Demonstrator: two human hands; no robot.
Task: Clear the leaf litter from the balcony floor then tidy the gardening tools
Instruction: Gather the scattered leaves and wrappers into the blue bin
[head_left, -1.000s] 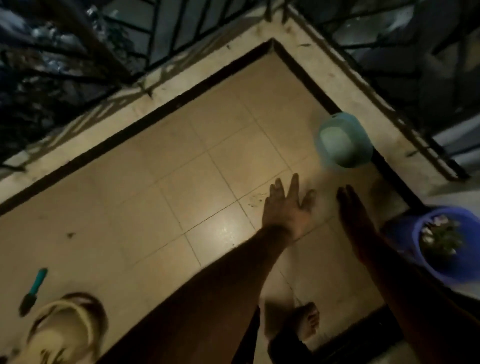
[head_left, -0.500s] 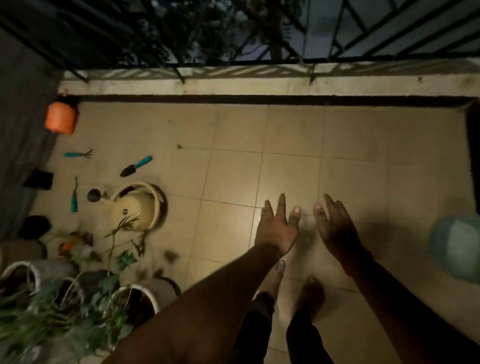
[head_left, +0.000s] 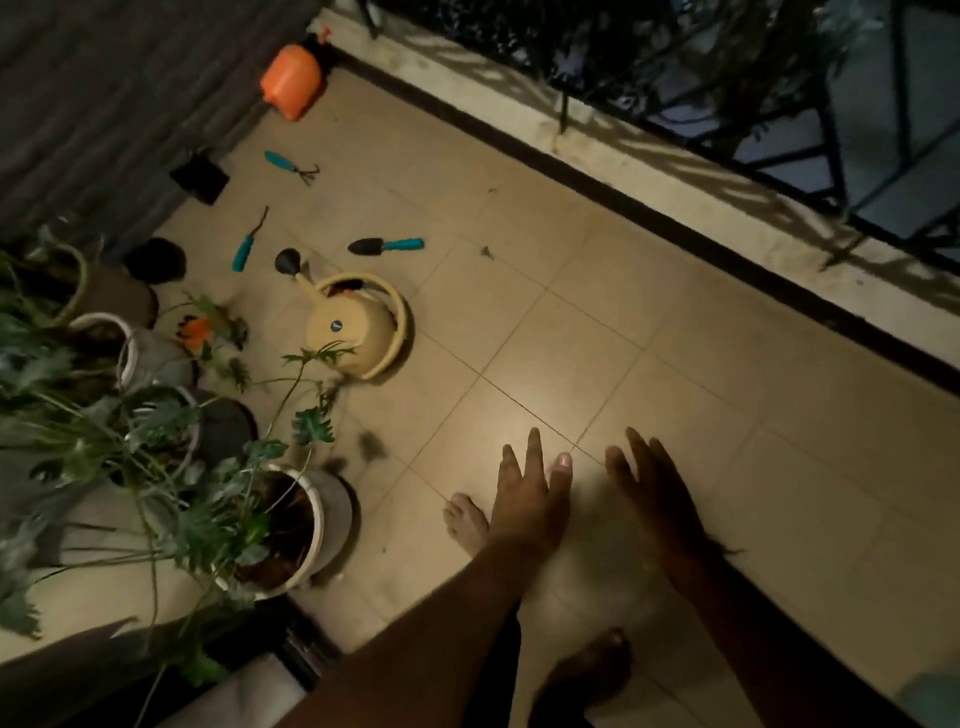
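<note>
**Desk:** What are the hands doing?

**Photographer:** Both reach out over the tiled balcony floor (head_left: 675, 332), palms down, holding nothing. The left hand (head_left: 527, 493) has its fingers straight and spread apart; the right hand (head_left: 652, 488), in shadow just beside it, is also flat with straight fingers. Neither touches any tool. Two bare feet show below the arms.

**Desk:** And the gardening tools?

**Photographer:** All lie well apart from the hands, at the upper left. A trowel (head_left: 385, 245) with a teal handle rests on the tiles just above a yellow watering can (head_left: 353, 327), which lies tipped on its side. Left of the trowel is a thin teal-handled tool (head_left: 248, 244); the blur hides what kind. Farther up sits a small hand rake (head_left: 291, 163), and beyond it, near the corner, an orange sprayer (head_left: 292, 81).

**Desk:** The leaf litter?

**Photographer:** Dark scraps (head_left: 371, 444) lie on the tiles between the watering can and a white pot (head_left: 332, 512) of leafy plants. A few smaller bits (head_left: 486, 251) sit right of the trowel. More pots crowd the left edge, and a black railing (head_left: 831, 130) runs along the pale ledge at the upper right.
</note>
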